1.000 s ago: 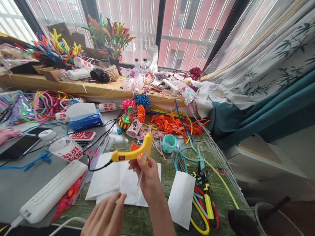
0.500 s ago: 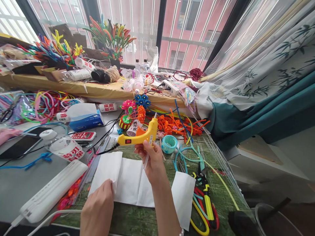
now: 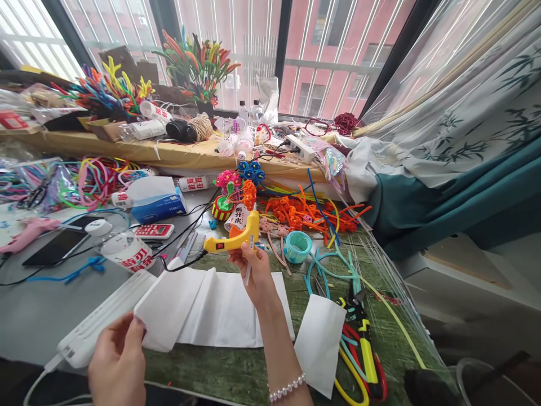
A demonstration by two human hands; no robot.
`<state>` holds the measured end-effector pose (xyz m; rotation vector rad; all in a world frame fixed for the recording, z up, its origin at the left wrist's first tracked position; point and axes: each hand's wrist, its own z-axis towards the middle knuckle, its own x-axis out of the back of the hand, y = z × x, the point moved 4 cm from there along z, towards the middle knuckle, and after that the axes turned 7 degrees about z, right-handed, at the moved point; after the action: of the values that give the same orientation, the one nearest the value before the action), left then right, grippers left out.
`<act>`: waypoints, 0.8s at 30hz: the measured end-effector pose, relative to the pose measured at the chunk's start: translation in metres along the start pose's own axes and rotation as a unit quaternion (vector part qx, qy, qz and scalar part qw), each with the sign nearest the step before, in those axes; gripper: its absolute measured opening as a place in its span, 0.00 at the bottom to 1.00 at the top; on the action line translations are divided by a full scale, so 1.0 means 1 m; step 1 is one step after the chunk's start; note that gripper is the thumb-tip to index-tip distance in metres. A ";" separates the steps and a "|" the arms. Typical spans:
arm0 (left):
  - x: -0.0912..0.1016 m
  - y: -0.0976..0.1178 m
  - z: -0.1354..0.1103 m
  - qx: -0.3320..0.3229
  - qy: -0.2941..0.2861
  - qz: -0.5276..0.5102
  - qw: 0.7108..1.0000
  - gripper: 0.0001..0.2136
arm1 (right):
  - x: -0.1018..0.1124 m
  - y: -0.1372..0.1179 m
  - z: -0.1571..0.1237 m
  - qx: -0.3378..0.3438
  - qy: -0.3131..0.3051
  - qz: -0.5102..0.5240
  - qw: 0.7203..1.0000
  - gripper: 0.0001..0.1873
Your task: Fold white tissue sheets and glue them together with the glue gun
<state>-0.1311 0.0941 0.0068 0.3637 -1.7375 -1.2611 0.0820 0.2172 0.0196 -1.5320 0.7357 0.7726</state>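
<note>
The yellow glue gun (image 3: 232,241) is gripped in the right hand (image 3: 256,276) above the green tabletop (image 3: 211,372), nozzle tilted up and away. The left hand (image 3: 116,363) pinches the lifted left edge of a white paper sheet (image 3: 220,307) — the rest lies flat under the gun. A teal tape roll (image 3: 297,246) sits near the gun, cutters (image 3: 364,332) farther right.

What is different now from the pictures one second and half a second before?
The left hand, which only touched the white paper one second ago, has pinched its left end and lifted it toward the left. The right hand keeps holding the yellow glue gun, now a little farther forward. The smaller paper sheet and the pliers lie as before.
</note>
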 end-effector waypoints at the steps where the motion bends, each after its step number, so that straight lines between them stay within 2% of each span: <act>1: 0.003 -0.002 0.003 0.011 0.002 0.020 1.000 0.18 | 0.001 0.001 0.000 -0.001 -0.003 0.000 1.000 0.19; 3: 0.009 0.001 0.004 -0.024 0.015 0.100 0.995 0.21 | 0.000 0.000 -0.002 -0.002 -0.013 -0.002 1.000 0.19; 4: 0.012 0.006 0.002 -0.080 0.026 0.160 0.983 0.22 | -0.002 -0.001 -0.002 -0.002 -0.018 -0.003 1.000 0.19; 5: 0.013 0.012 -0.001 -0.155 0.038 0.231 0.960 0.22 | -0.005 -0.003 -0.002 -0.001 -0.023 -0.004 1.000 0.19; 7: 0.009 0.022 -0.012 -0.317 0.053 0.363 0.875 0.20 | -0.011 -0.008 -0.003 0.003 -0.034 -0.005 0.999 0.18; 8: 0.005 0.023 -0.016 -0.374 0.052 0.411 0.830 0.20 | -0.014 -0.010 -0.003 0.004 -0.040 -0.006 0.999 0.17; 10: -0.002 0.019 -0.019 -0.421 0.047 0.473 0.773 0.20 | -0.021 -0.014 -0.004 0.006 -0.052 -0.008 0.999 0.16; 13: -0.009 0.013 -0.016 -0.439 0.045 0.512 0.737 0.23 | -0.027 -0.018 -0.006 0.008 -0.065 -0.012 0.998 0.15; 15: -0.014 0.010 -0.014 -0.455 0.020 0.512 0.728 0.22 | -0.029 -0.020 -0.008 0.009 -0.069 -0.015 0.997 0.15; 17: -0.018 0.007 -0.011 -0.449 -0.017 0.509 0.734 0.21 | -0.031 -0.021 -0.009 0.011 -0.071 -0.015 0.997 0.15; 22: -0.026 -0.001 0.002 -0.324 -0.134 0.479 0.805 0.17 | -0.032 -0.023 -0.010 0.013 -0.074 -0.014 0.997 0.15; 24: -0.027 0.000 0.005 -0.294 -0.165 0.462 0.820 0.16 | -0.032 -0.024 -0.009 0.015 -0.074 -0.015 0.997 0.16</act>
<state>-0.1208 0.1161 -0.0067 -1.0119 -1.3618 -1.0413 0.0831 0.2115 0.0600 -1.4390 0.6112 0.8384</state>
